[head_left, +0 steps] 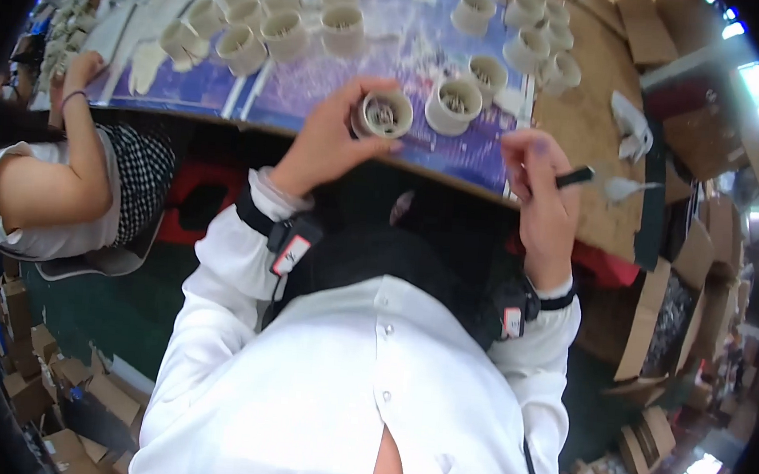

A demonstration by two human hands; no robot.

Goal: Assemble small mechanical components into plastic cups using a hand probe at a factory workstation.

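My left hand (329,137) is closed round a small off-white cup (382,128) with greyish metallic-looking bits inside, held at the table's front edge. My right hand (540,178) is curled round a slim tool with a black handle (575,177); the handle's end pokes out past the hand, and the tool's tip is hidden. Between the hands, a similar cup (453,106) stands on the table with grey bits in it. Just behind it is another such cup (486,76).
Many more off-white cups (342,31) stand in groups along the far side of the purple-covered table (310,98). Crumpled white plastic (631,125) lies on the brown board at right. A co-worker (54,176) sits to my left. Open cardboard boxes (671,322) stand at right.
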